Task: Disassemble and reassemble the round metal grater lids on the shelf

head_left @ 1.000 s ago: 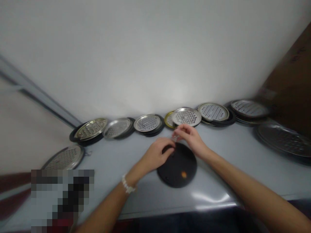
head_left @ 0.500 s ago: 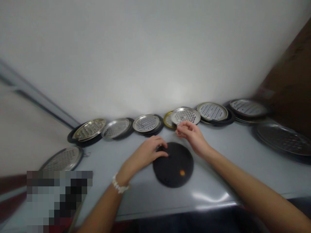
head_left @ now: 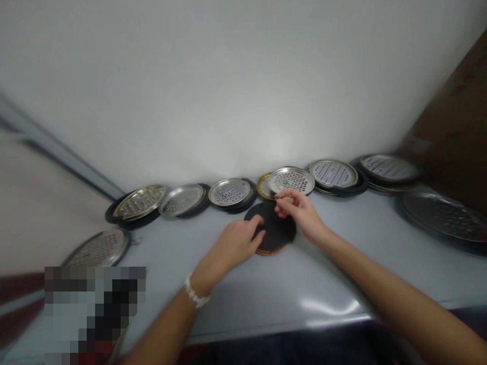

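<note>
A black round disc (head_left: pixel 274 229) with an orange line along its near edge is in front of me over the grey table. My left hand (head_left: pixel 239 238), wearing a white bracelet at the wrist, grips the disc at its left side, thumb and fingers curled over its face. My right hand (head_left: pixel 299 209) is by the disc's far right edge with its fingertips pinched together. Whatever lies between those fingertips is too small and blurred to name. Just behind it, a round metal grater plate (head_left: pixel 292 178) with many holes rests against a yellow-rimmed one (head_left: pixel 263 186).
Round grater plates with dark rings line the wall: a golden one (head_left: pixel 140 201), silver ones (head_left: pixel 182 199) (head_left: pixel 229 192), and more at right (head_left: pixel 334 175) (head_left: pixel 390 167). Others lie at left (head_left: pixel 97 249) and far right (head_left: pixel 445 215). A brown box (head_left: pixel 454 121) stands at right.
The black disc has moved away from me towards the grater plates and now shows an orange edge. My left hand has shifted slightly with it. My right hand stays nearly still, pinched.
</note>
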`<state>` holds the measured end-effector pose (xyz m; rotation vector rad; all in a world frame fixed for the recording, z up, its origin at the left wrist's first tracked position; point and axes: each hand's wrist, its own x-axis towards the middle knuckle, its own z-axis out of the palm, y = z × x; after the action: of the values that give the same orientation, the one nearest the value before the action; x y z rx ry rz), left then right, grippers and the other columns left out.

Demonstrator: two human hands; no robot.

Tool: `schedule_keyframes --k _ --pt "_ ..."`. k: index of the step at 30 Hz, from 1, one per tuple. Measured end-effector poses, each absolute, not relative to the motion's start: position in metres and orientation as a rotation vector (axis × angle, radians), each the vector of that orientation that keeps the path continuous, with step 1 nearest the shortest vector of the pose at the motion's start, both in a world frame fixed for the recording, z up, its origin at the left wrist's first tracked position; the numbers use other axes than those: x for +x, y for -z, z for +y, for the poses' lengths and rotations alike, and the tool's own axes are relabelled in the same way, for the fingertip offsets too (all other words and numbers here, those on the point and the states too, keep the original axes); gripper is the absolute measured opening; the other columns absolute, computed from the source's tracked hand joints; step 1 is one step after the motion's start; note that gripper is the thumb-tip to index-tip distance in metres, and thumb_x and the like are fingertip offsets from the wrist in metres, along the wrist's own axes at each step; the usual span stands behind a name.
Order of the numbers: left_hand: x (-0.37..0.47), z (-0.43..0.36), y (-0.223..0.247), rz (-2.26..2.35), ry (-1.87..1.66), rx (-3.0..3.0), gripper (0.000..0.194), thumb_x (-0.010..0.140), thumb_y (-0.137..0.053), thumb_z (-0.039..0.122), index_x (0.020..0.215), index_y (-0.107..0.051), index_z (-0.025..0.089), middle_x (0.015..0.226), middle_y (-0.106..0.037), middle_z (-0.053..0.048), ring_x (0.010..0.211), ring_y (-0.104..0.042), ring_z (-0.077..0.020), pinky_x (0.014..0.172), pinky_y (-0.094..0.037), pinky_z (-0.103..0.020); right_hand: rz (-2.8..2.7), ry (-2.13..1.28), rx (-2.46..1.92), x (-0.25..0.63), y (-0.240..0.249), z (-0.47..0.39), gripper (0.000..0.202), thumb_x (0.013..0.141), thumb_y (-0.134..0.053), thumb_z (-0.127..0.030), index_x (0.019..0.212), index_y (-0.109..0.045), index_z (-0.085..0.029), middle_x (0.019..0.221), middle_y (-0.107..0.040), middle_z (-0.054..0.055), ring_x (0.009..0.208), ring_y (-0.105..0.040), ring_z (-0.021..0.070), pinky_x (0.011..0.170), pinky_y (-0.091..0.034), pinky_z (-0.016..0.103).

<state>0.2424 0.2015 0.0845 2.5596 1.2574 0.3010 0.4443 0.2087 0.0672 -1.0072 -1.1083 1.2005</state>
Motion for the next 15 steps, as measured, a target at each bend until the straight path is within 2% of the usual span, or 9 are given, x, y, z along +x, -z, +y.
schedule_keyframes --k 3,5,7,10,12,15 --pt "0.248 0.197 -0.082 1.117 -0.406 2.317 0.025 0.098 -0.047 0.025 0.119 -0.061 0.020 0.068 -0.068 0.000 0.058 -0.064 -0.0172 0.060 -0.045 -0.027 -1.260 -1.212 -1.019 0.442 -0.066 0.207 0.028 0.074 -0.076 -0.041 0.087 -0.064 -0.019 0.064 -0.065 -0.003 0.053 -0.054 0.0104 0.054 -0.045 0.024" --pt "0.248 0.198 -0.082 1.071 -0.556 2.148 0.023 0.099 -0.044 0.026 0.114 -0.061 0.020 0.065 -0.067 0.002 0.055 -0.063 -0.0142 0.058 -0.045 -0.024 -1.342 -1.232 -1.028 0.440 -0.067 0.205 0.027 0.076 -0.074 -0.041 0.087 -0.066 -0.018 0.065 -0.065 -0.002 0.052 -0.054 0.0103 0.053 -0.045 0.024" --pt "0.246 0.202 -0.082 1.132 -0.762 2.074 0.019 0.097 -0.049 0.028 0.107 -0.062 0.018 0.066 -0.067 0.001 0.059 -0.063 -0.0138 0.058 -0.046 -0.023 -1.398 -1.258 -1.033 0.438 -0.068 0.203 0.026 0.077 -0.074 -0.041 0.087 -0.067 -0.017 0.066 -0.065 -0.001 0.053 -0.055 0.0105 0.052 -0.046 0.024" --pt "0.245 0.207 -0.080 1.153 -0.975 2.023 0.017 0.090 -0.062 0.028 0.102 -0.063 0.017 0.082 -0.071 -0.002 0.069 -0.065 -0.0138 0.065 -0.050 -0.024 -1.468 -1.282 -1.032 0.437 -0.070 0.201 0.026 0.078 -0.074 -0.041 0.086 -0.068 -0.016 0.067 -0.066 0.000 0.056 -0.057 0.0110 0.054 -0.047 0.024" --pt "0.246 0.210 -0.079 1.072 -0.993 1.992 0.015 0.088 -0.067 0.027 0.098 -0.065 0.017 0.089 -0.072 -0.003 0.075 -0.067 -0.0140 0.072 -0.052 -0.025 -1.502 -1.285 -1.030 0.437 -0.072 0.200 0.026 0.079 -0.075 -0.040 0.084 -0.068 -0.016 0.068 -0.067 0.000 0.057 -0.058 0.0111 0.055 -0.048 0.024" --pt "0.246 0.210 -0.079 0.987 -0.935 1.950 0.008 0.087 -0.067 0.023 0.089 -0.067 0.016 0.083 -0.072 -0.003 0.077 -0.068 -0.0149 0.076 -0.053 -0.026 -1.496 -1.295 -1.035 0.438 -0.073 0.197 0.026 0.078 -0.075 -0.039 0.084 -0.067 -0.015 0.064 -0.065 -0.001 0.056 -0.058 0.0112 0.055 -0.047 0.023"
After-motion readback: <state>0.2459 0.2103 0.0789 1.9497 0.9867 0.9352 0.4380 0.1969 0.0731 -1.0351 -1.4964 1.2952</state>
